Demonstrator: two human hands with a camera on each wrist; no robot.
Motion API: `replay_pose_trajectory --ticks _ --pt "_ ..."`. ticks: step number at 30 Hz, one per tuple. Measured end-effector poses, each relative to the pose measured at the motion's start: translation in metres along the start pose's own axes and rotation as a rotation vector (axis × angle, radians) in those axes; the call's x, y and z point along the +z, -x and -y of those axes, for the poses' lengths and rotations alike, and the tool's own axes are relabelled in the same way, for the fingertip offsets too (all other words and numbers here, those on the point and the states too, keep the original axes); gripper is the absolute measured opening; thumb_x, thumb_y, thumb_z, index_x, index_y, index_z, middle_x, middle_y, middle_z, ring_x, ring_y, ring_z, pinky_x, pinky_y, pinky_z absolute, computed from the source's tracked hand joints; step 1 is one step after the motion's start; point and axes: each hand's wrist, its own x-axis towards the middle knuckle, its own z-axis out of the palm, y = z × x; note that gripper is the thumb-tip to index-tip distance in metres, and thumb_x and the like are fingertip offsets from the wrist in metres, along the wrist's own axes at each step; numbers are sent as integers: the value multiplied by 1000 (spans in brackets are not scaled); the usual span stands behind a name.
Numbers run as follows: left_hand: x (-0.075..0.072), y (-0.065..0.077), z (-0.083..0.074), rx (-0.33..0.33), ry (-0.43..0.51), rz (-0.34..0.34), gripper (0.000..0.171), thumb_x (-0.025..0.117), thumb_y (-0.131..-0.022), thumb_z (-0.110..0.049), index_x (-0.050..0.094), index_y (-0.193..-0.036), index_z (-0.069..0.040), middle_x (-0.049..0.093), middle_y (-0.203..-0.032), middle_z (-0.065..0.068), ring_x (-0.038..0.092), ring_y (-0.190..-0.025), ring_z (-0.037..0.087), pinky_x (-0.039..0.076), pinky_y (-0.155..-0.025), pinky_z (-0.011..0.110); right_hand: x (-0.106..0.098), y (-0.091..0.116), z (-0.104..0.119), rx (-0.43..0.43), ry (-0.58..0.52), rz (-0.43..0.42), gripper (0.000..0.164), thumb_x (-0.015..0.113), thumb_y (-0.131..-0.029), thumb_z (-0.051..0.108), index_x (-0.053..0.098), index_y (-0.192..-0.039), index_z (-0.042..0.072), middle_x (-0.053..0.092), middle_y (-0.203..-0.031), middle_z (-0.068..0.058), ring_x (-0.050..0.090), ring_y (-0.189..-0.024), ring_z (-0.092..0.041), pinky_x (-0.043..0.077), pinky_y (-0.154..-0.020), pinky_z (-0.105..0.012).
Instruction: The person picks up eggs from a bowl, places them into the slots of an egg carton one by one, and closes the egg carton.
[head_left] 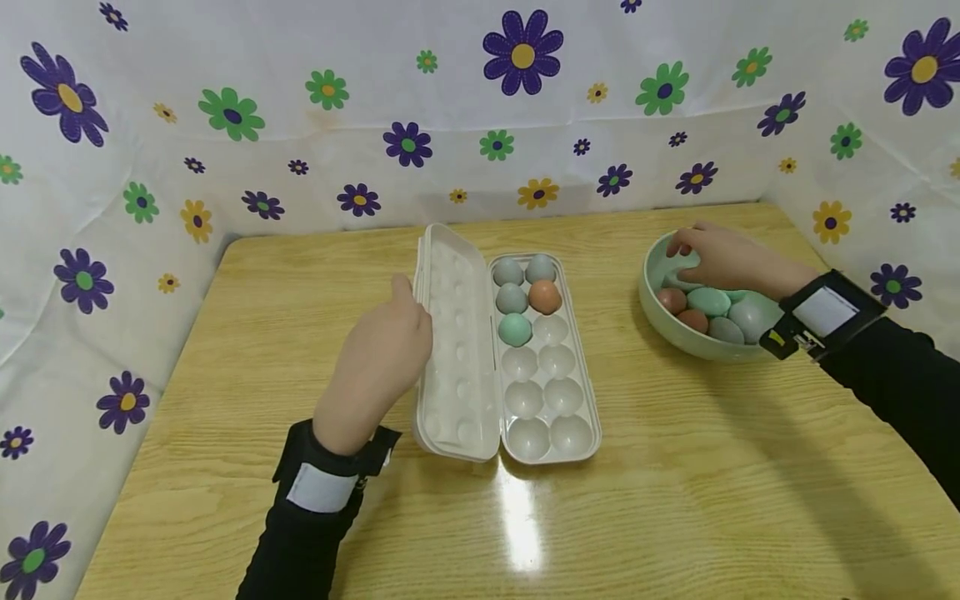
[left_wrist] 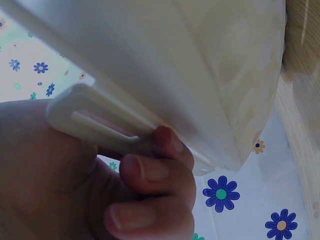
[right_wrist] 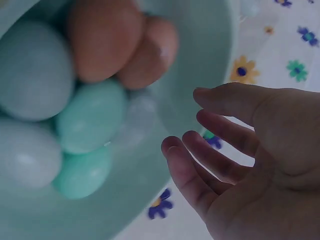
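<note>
My left hand (head_left: 390, 346) grips the raised lid (head_left: 457, 358) of a white egg carton by its left edge. The left wrist view shows the fingers curled round a slotted tab (left_wrist: 105, 120) on that lid. Grey-blue eggs (head_left: 512, 298), an orange-brown egg (head_left: 545, 297) and a mint green egg (head_left: 515, 330) sit in the far cups of the carton base (head_left: 588, 400). Over the far rim of a pale green bowl (head_left: 678, 337), my right hand (head_left: 731, 257) has its fingers loosely bent with nothing between them. Brown eggs (right_wrist: 105, 40), mint eggs (right_wrist: 92, 115) and greyish eggs (right_wrist: 32, 70) lie in the bowl.
The carton and bowl stand apart on a wooden table (head_left: 660, 483), the bowl at the right near the back. A white cloth with printed flowers (head_left: 450, 100) hangs behind the table and along both sides.
</note>
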Motion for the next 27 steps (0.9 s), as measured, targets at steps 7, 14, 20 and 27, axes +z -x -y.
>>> replay_pose_trajectory --ticks 7,14,20,27 --pt "-1 0 -1 -7 -3 10 37 26 -97 -18 32 -120 11 45 -56 7 44 -40 18 32 -34 29 14 8 -36 29 -10 43 34 64 -82 14 52 -110 -2 52 -107 -25 50 -98 -35 43 -80 -50" --pt "-1 0 0 -20 -7 30 43 25 -98 -18 27 -127 13 46 -57 7 45 -41 17 33 -35 29 23 11 -41 43 5 87 35 66 -80 19 56 -104 -5 53 -103 -22 50 -93 -32 43 -80 -50" --pt "0 0 1 -26 -8 39 46 24 -98 -19 24 -130 14 47 -58 8 45 -42 18 33 -35 30 33 12 -43 1 25 106 41 64 -78 17 56 -111 -6 56 -92 -13 47 -79 -23 40 -70 -40" --pt "2 -1 3 -18 -19 25 48 24 -98 -19 22 -132 14 45 -55 7 44 -40 17 32 -35 29 34 13 -42 31 -20 66 39 65 -76 14 51 -108 -4 55 -89 -11 47 -75 -22 39 -64 -38"
